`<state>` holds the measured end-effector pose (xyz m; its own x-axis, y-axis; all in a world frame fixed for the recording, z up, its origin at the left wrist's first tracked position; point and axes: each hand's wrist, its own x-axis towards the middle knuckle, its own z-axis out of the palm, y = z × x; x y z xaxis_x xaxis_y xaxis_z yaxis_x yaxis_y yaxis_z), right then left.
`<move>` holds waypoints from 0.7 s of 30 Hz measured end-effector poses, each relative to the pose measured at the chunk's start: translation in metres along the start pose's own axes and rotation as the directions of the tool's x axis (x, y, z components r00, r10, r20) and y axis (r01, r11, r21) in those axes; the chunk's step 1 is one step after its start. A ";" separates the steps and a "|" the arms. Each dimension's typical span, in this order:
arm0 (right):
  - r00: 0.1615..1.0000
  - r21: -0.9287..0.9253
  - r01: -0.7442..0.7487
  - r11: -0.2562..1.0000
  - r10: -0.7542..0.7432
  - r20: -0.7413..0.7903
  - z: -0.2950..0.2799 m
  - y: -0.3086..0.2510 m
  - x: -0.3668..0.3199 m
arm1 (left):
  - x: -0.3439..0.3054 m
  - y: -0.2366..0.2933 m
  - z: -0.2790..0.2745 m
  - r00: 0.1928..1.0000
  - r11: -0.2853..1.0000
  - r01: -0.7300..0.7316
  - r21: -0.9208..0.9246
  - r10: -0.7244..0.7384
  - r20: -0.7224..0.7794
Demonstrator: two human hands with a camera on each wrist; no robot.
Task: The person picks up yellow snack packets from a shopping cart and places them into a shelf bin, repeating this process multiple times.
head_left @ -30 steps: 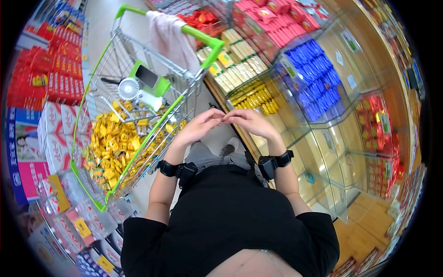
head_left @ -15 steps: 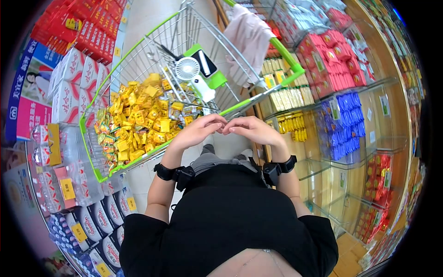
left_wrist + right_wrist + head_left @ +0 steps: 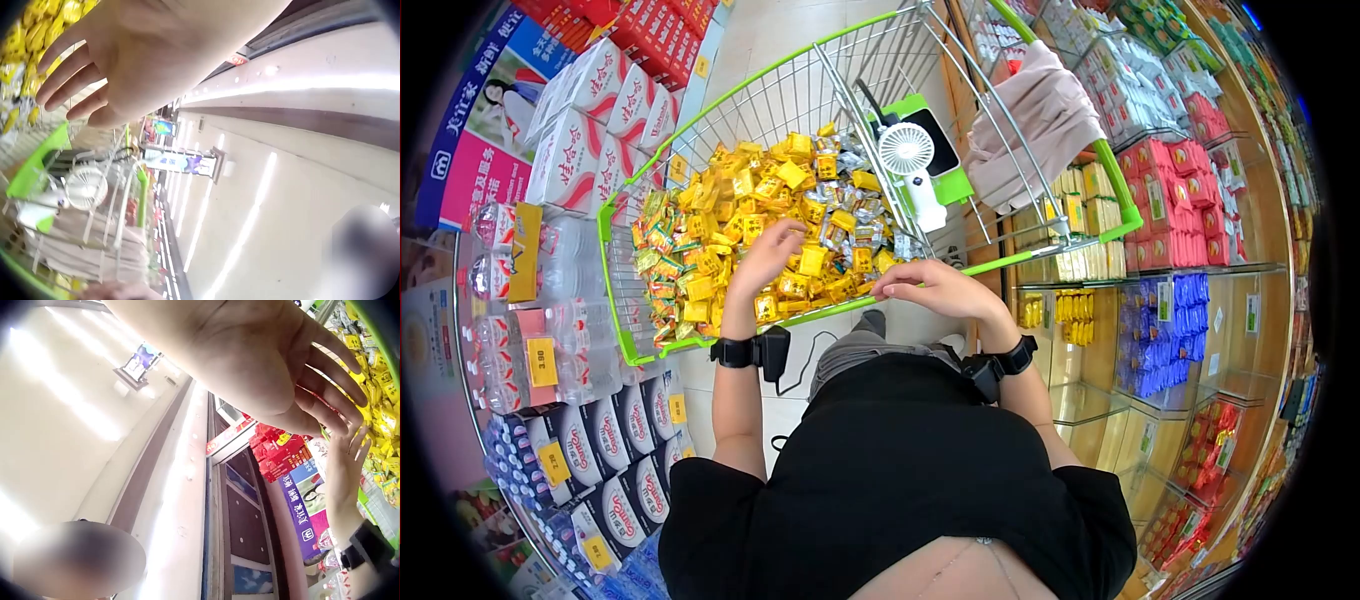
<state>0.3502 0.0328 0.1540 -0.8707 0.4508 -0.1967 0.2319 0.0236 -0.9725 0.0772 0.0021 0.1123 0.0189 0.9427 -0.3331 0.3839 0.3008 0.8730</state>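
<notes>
My left hand [image 3: 767,262] is over the near edge of the shopping cart [image 3: 612,290], its relaxed fingers in front of a heap of yellow-wrapped small packets [image 3: 745,195]. In the left wrist view those fingers are loosely spread, with nothing in the palm. My right hand [image 3: 940,290] hangs beside the green rim of the cart, palm down and fingers slightly bent. The right wrist view also shows this hand [image 3: 269,369] holding nothing. Silver packets [image 3: 855,222] and green-orange ones [image 3: 658,262] lie in the same heap.
A white handheld fan [image 3: 907,150] and a phone [image 3: 940,135] sit by the cart's handle, where a pale pink cloth [image 3: 1040,125] hangs. White drink cartons [image 3: 580,150] and bottled water [image 3: 585,255] are stacked at left. Glass shelves at right carry blue packets [image 3: 1165,335] and pink packs [image 3: 1170,205].
My left hand has drawn away from the right and reached out over the packets; before, the fingertips met. The cart now appears further right and more of the heap shows.
</notes>
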 end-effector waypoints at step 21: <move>0.996 0.146 -0.081 0.986 0.074 0.051 0.015 0.019 0.102 | 0.058 -0.147 -0.068 0.958 0.921 0.149 0.361 -0.043 -0.284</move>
<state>0.2595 0.0653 0.1135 -0.8720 0.4053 -0.2746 0.2361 -0.1432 -0.9611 -0.0411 0.0228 -0.0107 -0.2609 0.9309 -0.2556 0.6892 0.3650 0.6259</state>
